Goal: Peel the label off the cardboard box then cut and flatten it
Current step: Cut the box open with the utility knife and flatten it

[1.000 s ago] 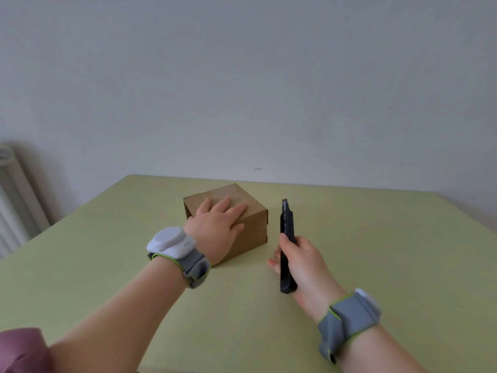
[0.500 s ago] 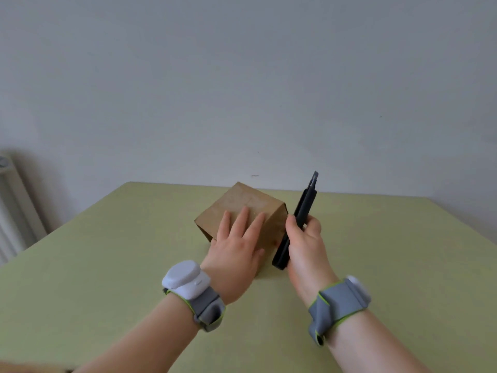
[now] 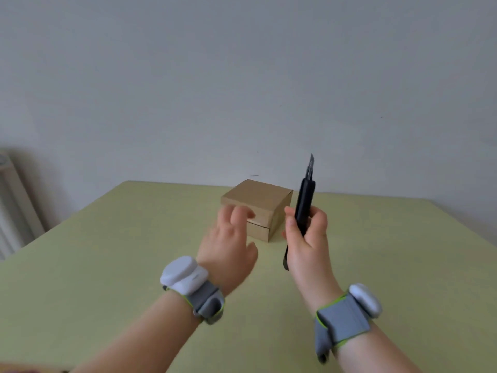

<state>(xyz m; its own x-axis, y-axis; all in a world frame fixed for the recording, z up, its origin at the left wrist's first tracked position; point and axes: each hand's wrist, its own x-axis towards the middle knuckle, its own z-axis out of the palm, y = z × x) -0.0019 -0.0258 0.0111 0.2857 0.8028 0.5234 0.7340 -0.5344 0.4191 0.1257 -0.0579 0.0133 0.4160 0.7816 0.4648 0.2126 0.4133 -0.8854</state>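
A small brown cardboard box [image 3: 262,203] sits on the yellow-green table [image 3: 107,251], near its far edge. No label shows on the faces turned to me. My left hand [image 3: 230,243] hovers just in front of the box's near left face, blurred, with its fingers loosely curled and holding nothing. My right hand [image 3: 309,240] grips a black utility knife [image 3: 305,200] upright to the right of the box, its blade out and pointing up.
A grey wall stands behind the table. A white radiator [image 3: 13,208] is at the left edge. Both wrists carry grey straps with white sensor units.
My left hand has come off the box and drawn back toward me. The box now lies flat and farther away. My right hand has raised the knife more upright.
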